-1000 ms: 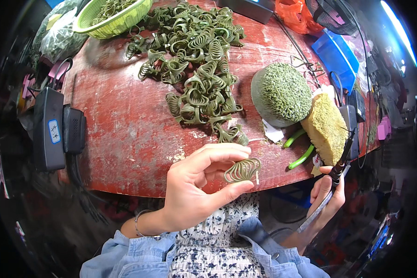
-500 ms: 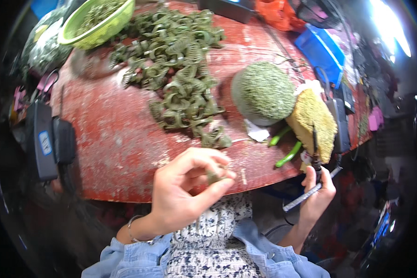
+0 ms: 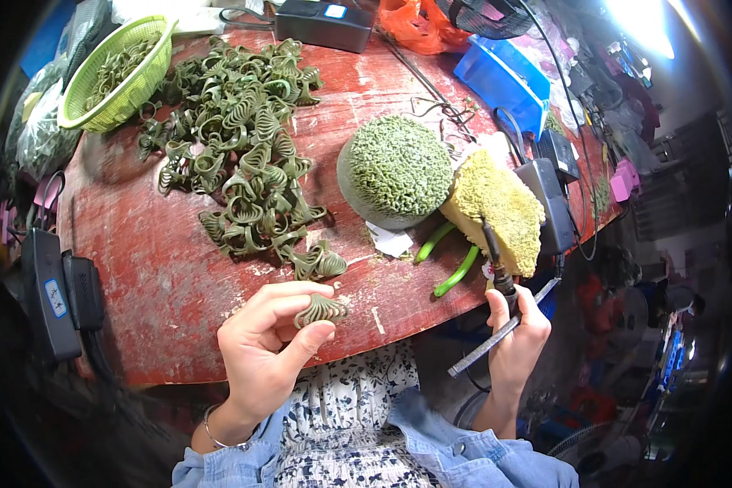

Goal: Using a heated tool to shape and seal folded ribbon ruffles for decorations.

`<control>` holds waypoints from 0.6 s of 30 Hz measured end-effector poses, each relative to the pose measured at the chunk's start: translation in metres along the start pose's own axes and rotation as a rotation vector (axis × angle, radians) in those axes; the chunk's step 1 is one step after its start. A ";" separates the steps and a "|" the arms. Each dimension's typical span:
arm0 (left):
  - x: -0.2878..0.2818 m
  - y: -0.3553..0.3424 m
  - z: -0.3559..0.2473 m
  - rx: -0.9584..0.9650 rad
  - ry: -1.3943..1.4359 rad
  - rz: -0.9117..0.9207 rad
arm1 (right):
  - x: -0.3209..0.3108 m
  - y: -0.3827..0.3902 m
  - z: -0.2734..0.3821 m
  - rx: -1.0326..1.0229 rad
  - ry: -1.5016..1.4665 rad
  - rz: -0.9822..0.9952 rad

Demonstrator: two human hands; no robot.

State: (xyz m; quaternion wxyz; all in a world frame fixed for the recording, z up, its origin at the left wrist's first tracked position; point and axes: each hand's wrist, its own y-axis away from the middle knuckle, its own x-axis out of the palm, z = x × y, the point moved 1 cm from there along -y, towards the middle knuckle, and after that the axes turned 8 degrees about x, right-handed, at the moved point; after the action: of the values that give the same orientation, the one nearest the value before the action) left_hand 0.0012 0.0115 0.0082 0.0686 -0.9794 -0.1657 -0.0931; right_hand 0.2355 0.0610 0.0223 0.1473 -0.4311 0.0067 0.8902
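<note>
My left hand (image 3: 270,346) is closed in a pinch around a green ribbed, curled piece (image 3: 321,311) at the table's front edge. In my right hand (image 3: 519,337), off the front edge to the right, is a black pen-shaped tool (image 3: 503,281), its dark slim tip pointing up and away. A grey narrow strip (image 3: 481,351) slants across that hand; how it is held is partly hidden. Beyond my left hand lies a pile of similar green curled pieces (image 3: 256,154). A yellow rough-topped block (image 3: 496,203) stands just behind the tool's tip.
A round tub heaped with green bits (image 3: 398,167) stands beside the yellow block. Green-handled pliers or scissors (image 3: 455,272) lie before it. A green basket (image 3: 71,114), a blue bin (image 3: 496,81), black boxes (image 3: 325,24) and cables line the red table (image 3: 154,325).
The view has shifted, so the table's things sit further left. My left hand has turned, bringing the ribbed piece into plain sight. My right hand still holds the tool.
</note>
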 end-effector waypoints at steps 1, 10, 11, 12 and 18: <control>-0.001 0.001 0.001 -0.002 -0.012 -0.015 | 0.004 -0.001 -0.002 -0.061 0.089 0.015; -0.007 0.000 0.007 0.052 0.115 -0.019 | 0.014 0.031 0.017 -0.263 -0.128 0.264; -0.008 0.002 0.008 0.043 0.095 -0.038 | 0.023 0.035 0.021 -0.330 -0.126 0.321; -0.008 0.003 0.010 0.039 0.090 -0.049 | 0.029 0.037 0.024 -0.360 -0.145 0.369; -0.011 0.004 0.015 0.107 0.038 -0.129 | 0.047 0.039 0.032 -0.554 -0.135 0.403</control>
State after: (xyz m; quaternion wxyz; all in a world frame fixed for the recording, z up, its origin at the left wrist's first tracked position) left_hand -0.0049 0.0070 -0.0087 0.1179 -0.9597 -0.2317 -0.1066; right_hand 0.1725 0.0402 0.0016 -0.1539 -0.3851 -0.1601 0.8958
